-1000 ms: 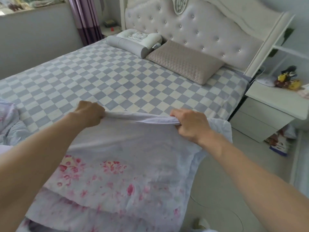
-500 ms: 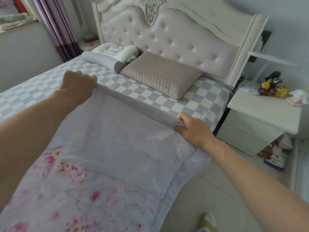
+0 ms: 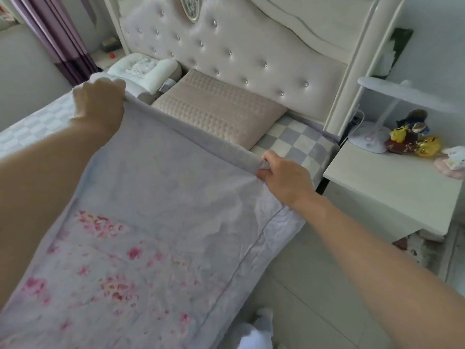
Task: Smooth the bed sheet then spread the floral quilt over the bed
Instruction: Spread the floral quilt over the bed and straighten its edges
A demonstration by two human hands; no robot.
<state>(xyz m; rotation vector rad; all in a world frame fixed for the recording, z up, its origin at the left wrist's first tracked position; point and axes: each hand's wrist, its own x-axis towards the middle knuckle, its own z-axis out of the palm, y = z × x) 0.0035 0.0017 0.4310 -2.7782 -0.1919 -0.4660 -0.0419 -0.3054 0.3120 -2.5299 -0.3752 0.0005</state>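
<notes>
Head view shows your left hand (image 3: 99, 103) and right hand (image 3: 285, 176) each with fingers curled tight around the top hem of the pale lilac quilt with pink flower print (image 3: 141, 222), the hem stretched taut between them. A second ago that hem hung over the middle of the mattress; half a second ago it was nearing the pillows; now your left hand is up by the white contoured pillow (image 3: 144, 69), and the hem crosses the lower corner of the beige quilted pillow (image 3: 216, 109). The grey-and-white checked bed sheet (image 3: 294, 142) shows flat only in a patch near the tufted cream headboard (image 3: 226, 46) and a strip at far left (so the smoothing looks finished). Your right hand sits at the mattress edge, near the white bedside table (image 3: 392, 187), and the quilt's right border droops over the side there. The spread is close to done, by my reading: lay the hem down and release.
</notes>
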